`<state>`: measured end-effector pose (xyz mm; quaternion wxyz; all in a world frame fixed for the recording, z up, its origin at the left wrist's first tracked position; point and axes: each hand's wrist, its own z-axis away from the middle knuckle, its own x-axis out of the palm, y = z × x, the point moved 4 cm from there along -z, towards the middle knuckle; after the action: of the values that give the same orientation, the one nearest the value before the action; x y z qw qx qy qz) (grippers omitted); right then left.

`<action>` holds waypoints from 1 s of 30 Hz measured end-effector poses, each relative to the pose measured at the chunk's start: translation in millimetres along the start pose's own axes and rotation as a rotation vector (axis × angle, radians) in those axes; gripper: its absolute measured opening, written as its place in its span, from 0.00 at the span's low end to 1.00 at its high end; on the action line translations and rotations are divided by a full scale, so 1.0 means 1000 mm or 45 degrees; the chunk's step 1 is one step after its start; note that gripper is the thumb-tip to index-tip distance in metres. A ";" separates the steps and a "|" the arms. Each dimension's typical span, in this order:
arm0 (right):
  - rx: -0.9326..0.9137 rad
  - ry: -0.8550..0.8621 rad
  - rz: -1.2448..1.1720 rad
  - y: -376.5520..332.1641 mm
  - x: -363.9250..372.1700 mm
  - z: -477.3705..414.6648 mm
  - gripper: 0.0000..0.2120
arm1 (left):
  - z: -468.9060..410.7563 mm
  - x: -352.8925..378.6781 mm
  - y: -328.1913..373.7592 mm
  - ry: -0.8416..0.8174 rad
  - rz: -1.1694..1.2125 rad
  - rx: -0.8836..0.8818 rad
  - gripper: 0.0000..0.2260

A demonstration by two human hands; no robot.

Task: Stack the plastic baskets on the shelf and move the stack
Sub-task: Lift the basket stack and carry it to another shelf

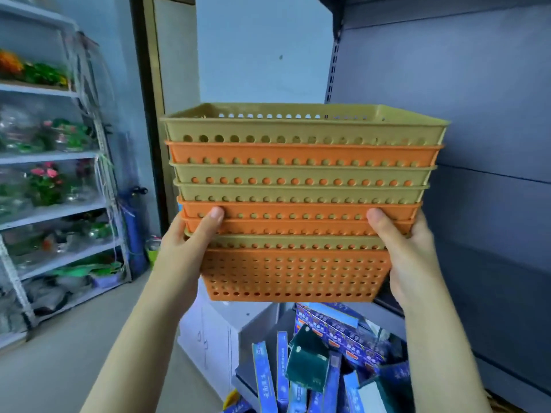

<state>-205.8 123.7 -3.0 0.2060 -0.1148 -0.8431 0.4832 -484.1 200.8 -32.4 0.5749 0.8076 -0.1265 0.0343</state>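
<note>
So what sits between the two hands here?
In the head view, the nested stack of baskets spans the whole stretch: the left hand holds one end and the right hand the other, thumbs on the front.

I count, from the top of the stack down:
Tan baskets (304, 129): four
Orange baskets (295, 274): four
Baskets stacked together: eight
Hands: two, left hand (185, 248), right hand (408, 251)

Even, soft, bluish light; wide-angle bending and blur at edges.

hidden: fingers behind basket stack (298, 204) | blurred: left shelf items (44, 180)
</note>
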 end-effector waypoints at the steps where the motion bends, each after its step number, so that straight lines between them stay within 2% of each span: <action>1: -0.010 0.034 0.020 0.003 0.000 -0.006 0.27 | -0.015 0.003 -0.006 -0.027 0.011 -0.004 0.26; 6: -0.046 0.220 0.134 0.017 0.008 -0.026 0.41 | -0.088 0.012 -0.035 -0.208 0.094 -0.051 0.27; 11: -0.103 0.457 0.242 0.024 0.024 -0.032 0.35 | -0.152 0.024 -0.056 -0.427 0.179 -0.096 0.26; 15: -0.128 0.651 0.331 0.033 0.040 -0.034 0.37 | -0.190 0.034 -0.063 -0.630 0.266 -0.158 0.24; 17: -0.129 0.716 0.362 0.037 0.047 -0.035 0.33 | -0.203 0.038 -0.065 -0.689 0.285 -0.179 0.23; 21: -0.114 0.795 0.430 0.041 0.056 -0.040 0.30 | -0.223 0.045 -0.074 -0.731 0.291 -0.191 0.12; 30: -0.049 0.827 0.511 0.046 0.043 -0.052 0.36 | -0.244 0.072 -0.089 -0.806 0.286 -0.186 0.21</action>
<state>-220.1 203.9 -8.8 0.3615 -0.4286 -0.7036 0.4365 -370.5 444.5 -17.7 0.5562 0.7160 -0.3888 -0.1640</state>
